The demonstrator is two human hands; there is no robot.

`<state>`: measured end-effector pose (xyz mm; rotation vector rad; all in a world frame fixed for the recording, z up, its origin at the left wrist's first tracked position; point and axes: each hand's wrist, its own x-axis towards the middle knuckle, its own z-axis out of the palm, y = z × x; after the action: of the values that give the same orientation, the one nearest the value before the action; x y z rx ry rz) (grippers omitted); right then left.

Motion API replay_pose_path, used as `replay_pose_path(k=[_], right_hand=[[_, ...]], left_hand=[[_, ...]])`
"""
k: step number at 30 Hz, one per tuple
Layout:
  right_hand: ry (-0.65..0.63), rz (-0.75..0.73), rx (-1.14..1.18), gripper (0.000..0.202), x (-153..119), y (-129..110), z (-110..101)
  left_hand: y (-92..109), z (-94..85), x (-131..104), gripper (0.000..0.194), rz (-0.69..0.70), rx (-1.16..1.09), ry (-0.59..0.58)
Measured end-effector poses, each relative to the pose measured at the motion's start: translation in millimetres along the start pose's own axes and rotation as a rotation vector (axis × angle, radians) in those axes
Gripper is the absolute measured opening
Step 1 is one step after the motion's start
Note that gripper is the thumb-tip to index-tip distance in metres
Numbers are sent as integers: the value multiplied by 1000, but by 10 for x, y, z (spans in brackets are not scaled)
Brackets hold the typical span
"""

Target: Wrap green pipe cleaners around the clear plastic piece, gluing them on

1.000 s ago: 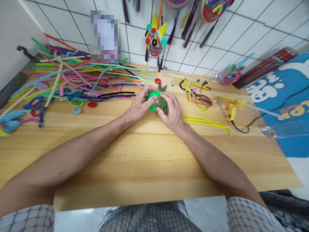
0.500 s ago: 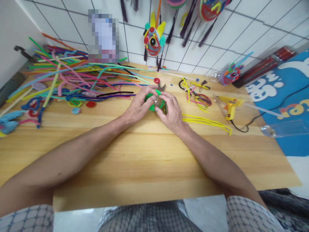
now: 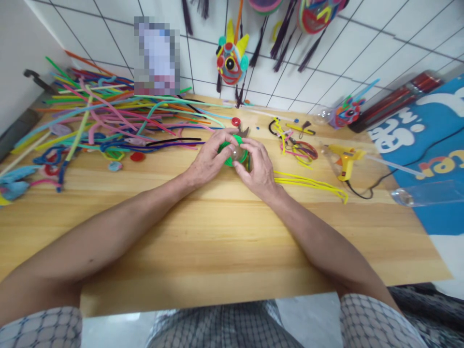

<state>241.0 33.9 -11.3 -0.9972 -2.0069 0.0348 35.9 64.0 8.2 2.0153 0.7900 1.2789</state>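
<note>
Between my hands is a clear, rounded plastic piece (image 3: 236, 153) with green pipe cleaner (image 3: 227, 161) curled round it. My left hand (image 3: 212, 155) grips it from the left, thumb and fingers pressed on the green rim. From the right, my right hand (image 3: 259, 166) holds the same piece with bent fingers and thumb. My fingers cover part of it. Just beyond my fingertips lie the dark jaws of pliers (image 3: 243, 131), their handles hidden. Yellow pipe cleaners (image 3: 311, 182) stretch out to the right of my right hand.
Many coloured pipe cleaners (image 3: 119, 113) are heaped at the left. To the right lie a yellow glue gun (image 3: 346, 158) with a cord, a clear plastic bottle (image 3: 431, 192) and a dark red flask (image 3: 398, 100). A decorated mask ornament (image 3: 231, 63) hangs on the tiled wall.
</note>
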Motion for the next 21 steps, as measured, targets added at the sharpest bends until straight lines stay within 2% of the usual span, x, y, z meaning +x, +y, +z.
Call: replay_pose_path(k=[8,15,21], right_hand=[[-11,8,0,42,6,-10,-7],[-39,29,-3,43,18,-26,-27],[-37,21,-8,44,18,-27,-30]], left_hand=[[-18,17,0,25,-8,-55,8],[-52,37,-13,32,-82,-112,17],[-60,39,-7,28,-121,-154,8]])
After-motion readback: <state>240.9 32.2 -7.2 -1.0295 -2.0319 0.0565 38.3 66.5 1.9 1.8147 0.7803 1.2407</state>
